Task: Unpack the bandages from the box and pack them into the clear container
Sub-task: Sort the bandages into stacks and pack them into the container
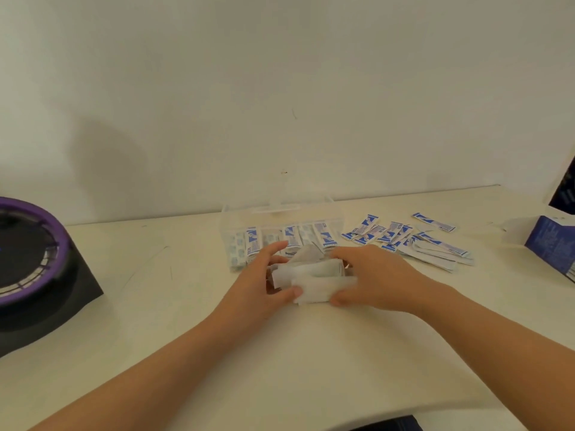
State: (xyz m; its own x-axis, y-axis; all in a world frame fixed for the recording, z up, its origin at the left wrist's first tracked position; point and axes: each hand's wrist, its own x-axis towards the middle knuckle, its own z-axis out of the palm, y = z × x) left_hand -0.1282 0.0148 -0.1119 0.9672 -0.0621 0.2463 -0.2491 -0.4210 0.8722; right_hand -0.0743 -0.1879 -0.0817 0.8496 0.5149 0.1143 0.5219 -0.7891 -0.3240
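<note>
Fingers (275,248) of the left hand (258,284) and the right hand (373,275) curl around a small bundle of white bandages (314,283), gripping it from opposite ends. Each thumb presses the near edge of the bundle while the other fingers wrap over the far side. The wrappers in the bundle lie crosswise between the 2 hands, a little crumpled and blurred. Whether the bundle rests on the pale surface (280,353) or hangs just over it cannot be told.

Directly behind the hands stands the clear container (277,209), long and low, its near wall partly hidden by the knuckles. Inside it, a row of blue-and-white bandages (292,236) stands upright, packed side by side.

To the right of the container, a loose pile of bandages (404,241) lies scattered flat on the surface, some overlapping, just beyond the right hand. Farther right, at the edge of the view, sits the dark blue box (550,247), well apart from both hands.

At the far left, a black round object with a purple rim (28,250) rests on the surface. A plain pale wall (280,88) rises behind everything. Both bare forearms reach in from the bottom corners.
</note>
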